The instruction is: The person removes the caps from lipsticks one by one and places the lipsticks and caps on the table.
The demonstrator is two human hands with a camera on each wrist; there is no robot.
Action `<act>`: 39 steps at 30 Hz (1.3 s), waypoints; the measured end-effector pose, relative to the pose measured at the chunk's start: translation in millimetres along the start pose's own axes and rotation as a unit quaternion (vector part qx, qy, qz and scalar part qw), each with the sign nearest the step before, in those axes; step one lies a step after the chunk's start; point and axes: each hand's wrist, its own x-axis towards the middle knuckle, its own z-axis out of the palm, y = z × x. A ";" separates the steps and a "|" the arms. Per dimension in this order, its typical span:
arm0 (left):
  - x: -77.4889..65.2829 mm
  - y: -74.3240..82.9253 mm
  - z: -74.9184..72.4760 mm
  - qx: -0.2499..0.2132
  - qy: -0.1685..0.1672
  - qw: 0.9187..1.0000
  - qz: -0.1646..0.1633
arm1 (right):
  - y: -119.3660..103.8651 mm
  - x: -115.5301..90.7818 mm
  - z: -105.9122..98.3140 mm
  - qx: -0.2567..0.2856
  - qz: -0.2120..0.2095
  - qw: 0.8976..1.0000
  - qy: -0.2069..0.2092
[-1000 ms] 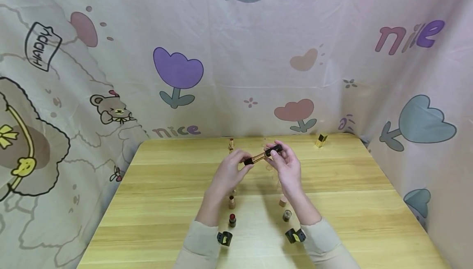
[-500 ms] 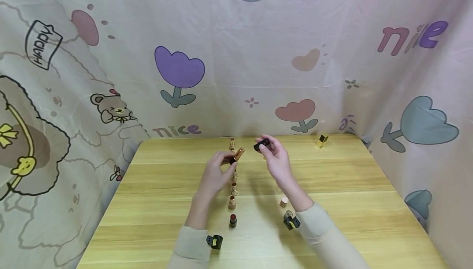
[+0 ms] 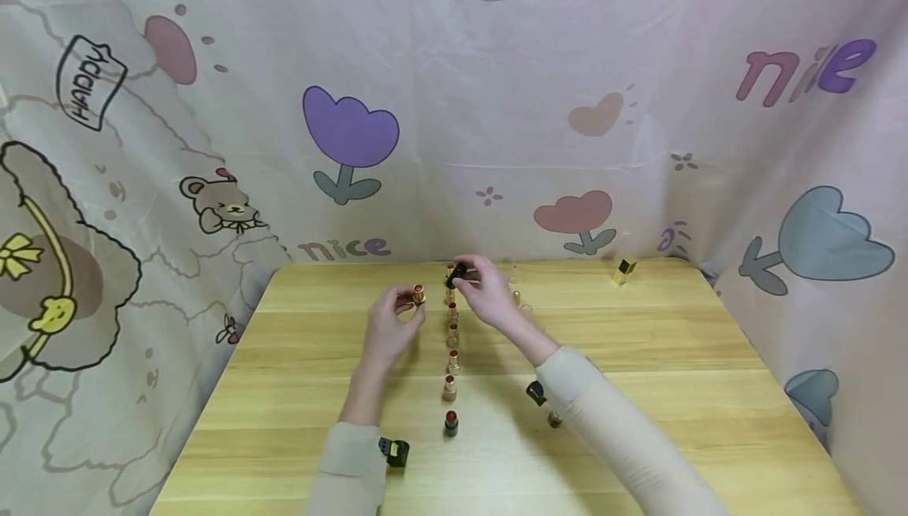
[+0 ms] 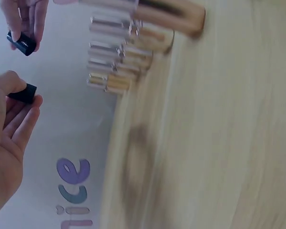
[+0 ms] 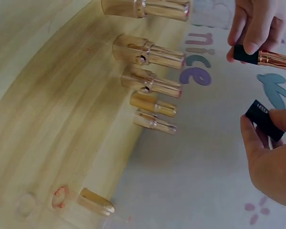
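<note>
My left hand pinches a lipstick with a black base and a gold tube, left of the row. In the right wrist view that lipstick lies between thumb and fingers, its gold end uncovered. My right hand pinches a black cap above the far end of the row; the same cap bears pale lettering in the right wrist view. Cap and lipstick are apart. Several uncapped lipsticks stand upright in a line, the nearest being a dark-based red lipstick; the cap hand partly hides the farthest.
Right of the row are a gold cap and clear caps, one a clear cap. A small cap sits partly behind my right sleeve. One gold-and-black lipstick stands at the table's back right. A printed cloth hangs behind the table.
The black cap, on or against the gold tube one second ago, has come apart from it. My left hand has moved left with the lipstick; my right hand has carried the cap left.
</note>
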 end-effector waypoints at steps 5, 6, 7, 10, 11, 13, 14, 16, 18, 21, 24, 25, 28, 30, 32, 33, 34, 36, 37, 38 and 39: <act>6.7 -17.5 -9.3 0.002 -0.007 0.999 -0.044 | 5.8 14.2 14.3 -0.072 -0.025 0.996 -0.048; 7.9 -21.4 -11.0 0.004 -0.008 0.999 -0.048 | 7.0 16.9 16.8 -0.088 -0.031 0.994 -0.055; 9.2 -24.7 -12.7 0.006 -0.008 0.999 -0.051 | 8.0 19.5 19.3 -0.105 -0.037 0.992 -0.063; 12.8 -33.8 -17.6 0.009 -0.007 0.998 -0.063 | 11.8 27.2 26.7 -0.164 -0.047 0.982 -0.087; 13.7 -36.6 -19.0 0.011 -0.008 0.998 -0.068 | 12.8 29.6 29.2 -0.183 -0.050 0.977 -0.096; 15.5 -41.8 -21.8 0.021 -0.011 0.996 -0.086 | 14.5 34.3 34.5 -0.228 -0.059 0.965 -0.118; 16.2 -44.1 -23.1 0.027 -0.014 0.995 -0.095 | 14.8 36.4 37.1 -0.241 -0.064 0.959 -0.132; 17.5 -47.6 -25.6 0.040 -0.025 0.992 -0.116 | 15.0 40.2 42.5 -0.267 -0.080 0.947 -0.157; 18.5 -51.1 -27.8 0.056 -0.037 0.988 -0.136 | 14.4 43.1 47.6 -0.286 -0.092 0.936 -0.185; 19.4 -55.3 -30.2 0.078 -0.057 0.983 -0.159 | 13.2 45.9 54.4 -0.317 -0.100 0.917 -0.219; 19.9 -60.7 -31.1 0.104 -0.076 0.976 -0.174 | 12.1 47.8 59.7 -0.349 -0.092 0.900 -0.245; 19.7 -61.7 -32.1 0.111 -0.082 0.974 -0.179 | 11.5 48.6 61.7 -0.360 -0.089 0.894 -0.253; 18.9 -63.8 -34.6 0.130 -0.096 0.968 -0.192 | 10.6 50.5 67.1 -0.379 -0.079 0.882 -0.269; 17.7 -64.3 -36.2 0.141 -0.104 0.964 -0.199 | 11.7 51.2 69.9 -0.390 -0.074 0.875 -0.276; 15.9 -64.6 -37.6 0.153 -0.111 0.961 -0.204 | 13.7 51.1 72.1 -0.400 -0.067 0.869 -0.283; 14.7 -64.8 -38.4 0.158 -0.114 0.959 -0.205 | 15.5 50.9 73.1 -0.405 -0.066 0.866 -0.286; 14.1 -64.3 -38.8 0.162 -0.117 0.958 -0.206 | 16.8 50.9 73.3 -0.410 -0.066 0.863 -0.288; 13.2 -64.0 -39.5 0.167 -0.120 0.956 -0.208 | 19.1 51.3 73.7 -0.415 -0.064 0.859 -0.292; 12.9 -63.8 -40.1 0.170 -0.118 0.956 -0.207 | 19.7 51.4 74.0 -0.417 -0.064 0.857 -0.294; 12.5 -63.5 -40.8 0.170 -0.117 0.957 -0.206 | 20.2 51.7 74.3 -0.420 -0.065 0.856 -0.295; 12.5 -63.7 -41.7 0.171 -0.114 0.957 -0.205 | 20.3 52.0 74.7 -0.422 -0.066 0.855 -0.296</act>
